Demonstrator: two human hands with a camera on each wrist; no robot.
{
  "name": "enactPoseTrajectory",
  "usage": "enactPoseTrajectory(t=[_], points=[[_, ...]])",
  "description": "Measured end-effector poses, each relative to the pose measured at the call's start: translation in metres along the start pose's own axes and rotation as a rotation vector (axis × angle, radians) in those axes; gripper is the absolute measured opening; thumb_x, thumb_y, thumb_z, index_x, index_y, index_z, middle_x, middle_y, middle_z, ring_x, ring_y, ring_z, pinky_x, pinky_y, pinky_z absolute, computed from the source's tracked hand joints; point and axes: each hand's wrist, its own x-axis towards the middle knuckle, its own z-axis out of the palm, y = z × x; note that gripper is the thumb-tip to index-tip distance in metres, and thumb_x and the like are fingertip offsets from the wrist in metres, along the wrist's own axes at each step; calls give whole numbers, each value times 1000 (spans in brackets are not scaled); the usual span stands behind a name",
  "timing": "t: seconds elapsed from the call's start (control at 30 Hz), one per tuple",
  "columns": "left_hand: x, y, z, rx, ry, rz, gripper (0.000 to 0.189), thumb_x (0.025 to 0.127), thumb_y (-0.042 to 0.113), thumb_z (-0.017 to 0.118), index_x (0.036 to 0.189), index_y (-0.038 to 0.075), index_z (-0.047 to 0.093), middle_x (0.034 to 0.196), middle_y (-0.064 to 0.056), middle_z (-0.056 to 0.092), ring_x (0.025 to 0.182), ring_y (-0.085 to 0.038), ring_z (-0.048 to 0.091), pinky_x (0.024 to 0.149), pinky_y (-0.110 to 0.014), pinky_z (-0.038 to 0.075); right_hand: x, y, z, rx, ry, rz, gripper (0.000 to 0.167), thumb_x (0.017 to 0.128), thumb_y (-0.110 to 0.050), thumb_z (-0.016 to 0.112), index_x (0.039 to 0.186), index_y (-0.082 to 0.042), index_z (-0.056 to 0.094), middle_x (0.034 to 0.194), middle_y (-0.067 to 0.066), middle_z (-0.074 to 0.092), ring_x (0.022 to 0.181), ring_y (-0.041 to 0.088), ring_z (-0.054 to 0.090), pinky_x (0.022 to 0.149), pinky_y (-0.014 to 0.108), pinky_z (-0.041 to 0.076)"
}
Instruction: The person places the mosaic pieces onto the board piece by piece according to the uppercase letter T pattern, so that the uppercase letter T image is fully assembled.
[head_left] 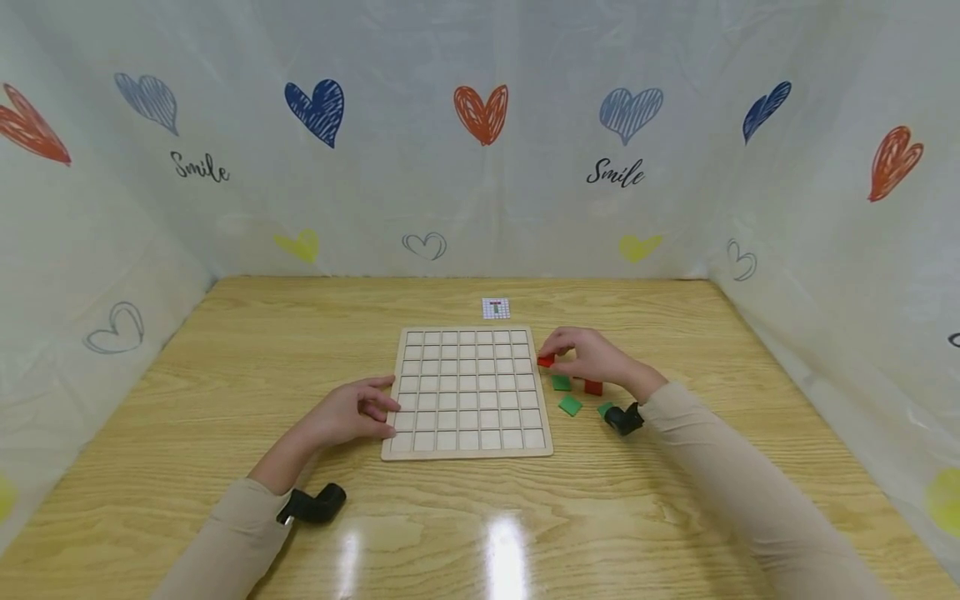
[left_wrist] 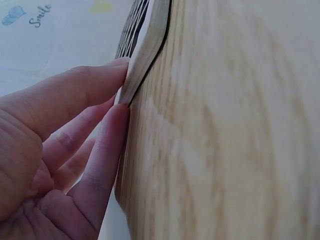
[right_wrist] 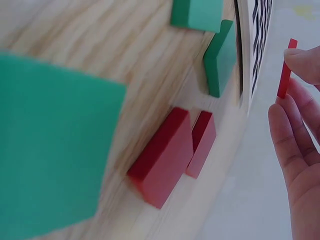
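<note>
A pale wooden grid board (head_left: 467,454) lies on the table, its square cells bare. My left hand (head_left: 352,412) rests its fingertips and thumb against the board's left edge; in the left wrist view the thumb (left_wrist: 85,90) touches the rim. Beyond the board's right edge, my right hand (head_left: 592,354) pinches a thin red square tile (right_wrist: 287,70) between thumb and fingers, raised off the table in the right wrist view. Below this hand lie green tiles (head_left: 570,406) and red tiles (right_wrist: 167,160), loosely scattered.
A small card (head_left: 496,308) with a red and green T-shaped pattern on a grid lies behind the board. A white curtain (head_left: 480,200) printed with hearts surrounds the wooden table (head_left: 300,333). Black wrist mounts (head_left: 318,504) stick out beside both sleeves.
</note>
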Motion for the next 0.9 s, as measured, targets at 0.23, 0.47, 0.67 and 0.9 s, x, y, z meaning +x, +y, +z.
enactPoseTrajectory(t=[0.23, 0.47, 0.67, 0.9], points=[[0, 0, 0, 6, -5, 4, 34, 75, 10, 78, 105, -3, 67, 146, -21, 30, 89, -20, 58, 72, -25, 47, 9, -2, 6, 16, -3, -47, 21, 81, 1, 70, 101, -2, 70, 102, 6, 64, 91, 21, 57, 79, 36, 48], [0, -1, 0, 21, -2, -3, 34, 75, 11, 78, 104, -2, 67, 145, -20, 32, 87, -18, 58, 72, -24, 47, 17, -8, 10, 39, -21, -50, 20, 81, 1, 69, 101, -1, 70, 102, 6, 64, 92, 21, 57, 79, 35, 47], [1, 0, 0, 27, -1, -8, 34, 75, 11, 78, 104, -1, 68, 145, -19, 32, 88, -18, 58, 72, -25, 47, 26, -9, 14, 67, -33, -54, 21, 81, 3, 67, 102, 1, 70, 104, 7, 63, 92, 20, 56, 80, 34, 48], [-1, 2, 1, 13, -4, -14, 34, 75, 9, 78, 105, -2, 67, 146, -20, 31, 89, -20, 58, 72, -26, 47, 37, -14, 18, 70, -52, -57, 22, 82, 1, 67, 104, 0, 69, 104, 7, 63, 90, 20, 56, 79, 36, 48]])
